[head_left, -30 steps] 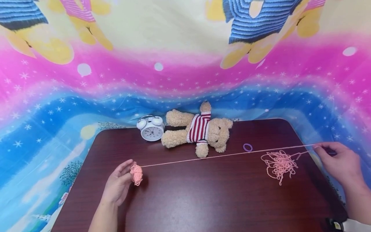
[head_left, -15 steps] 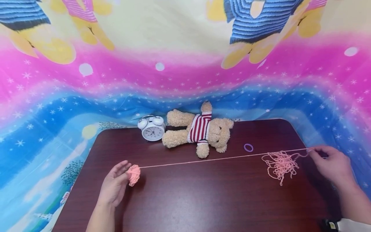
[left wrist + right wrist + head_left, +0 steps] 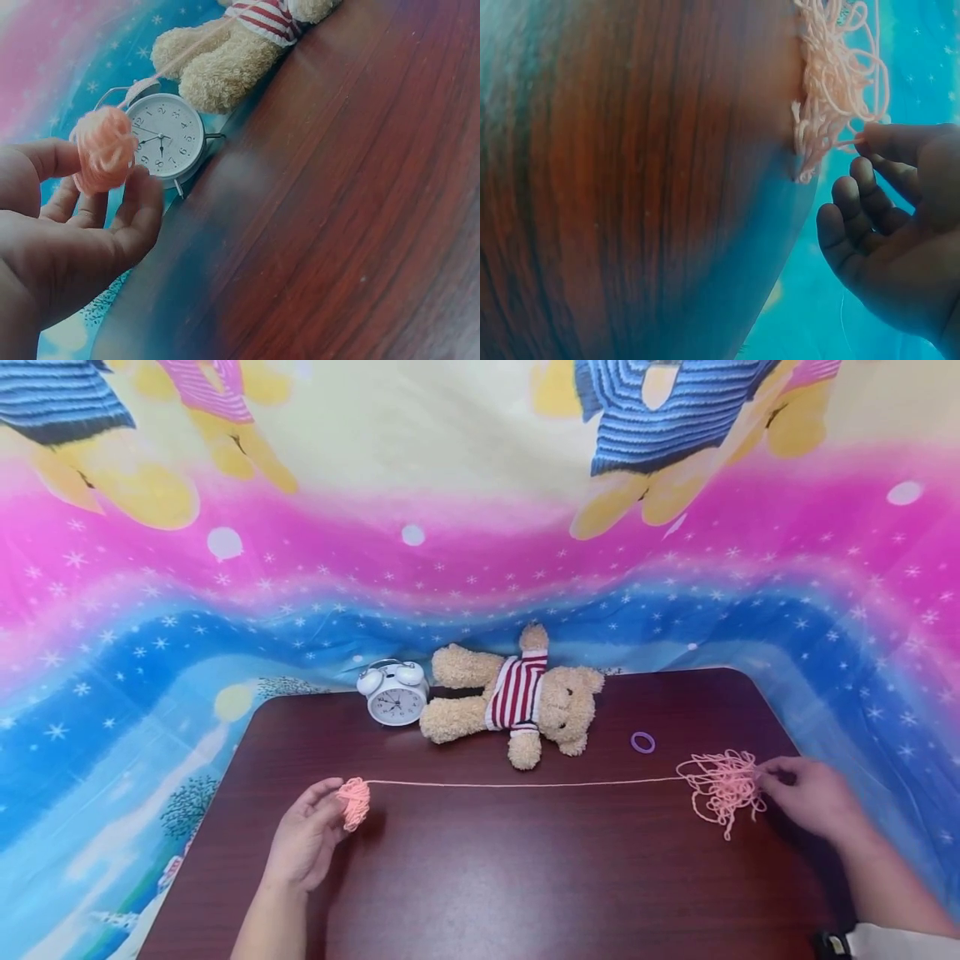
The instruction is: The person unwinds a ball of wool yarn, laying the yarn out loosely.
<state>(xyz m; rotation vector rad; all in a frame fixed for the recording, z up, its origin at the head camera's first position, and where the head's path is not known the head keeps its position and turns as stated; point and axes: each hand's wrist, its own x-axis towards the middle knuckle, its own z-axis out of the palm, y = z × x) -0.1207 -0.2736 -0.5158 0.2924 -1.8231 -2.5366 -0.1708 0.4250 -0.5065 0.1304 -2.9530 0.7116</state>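
In the head view my left hand holds a small wound ball of peach-pink yarn between thumb and fingers, above the table's left side. The left wrist view shows the same yarn ball in the fingertips. A strand of yarn stretches across to a loose, tangled heap of yarn on the right. Beside that heap is my right hand. Its thumb and index finger pinch a yarn strand at the heap's edge, as the right wrist view shows, while the other fingers curl loosely.
A white alarm clock stands at the table's back edge. Next to it a teddy bear in a red-and-white striped shirt lies on its back. A purple ring lies near the yarn heap. Printed cloth hangs behind the brown table.
My right hand has come inward and down to the yarn heap. The strand between the hands now sits lower at its right end. My left hand has shifted only slightly with the ball.
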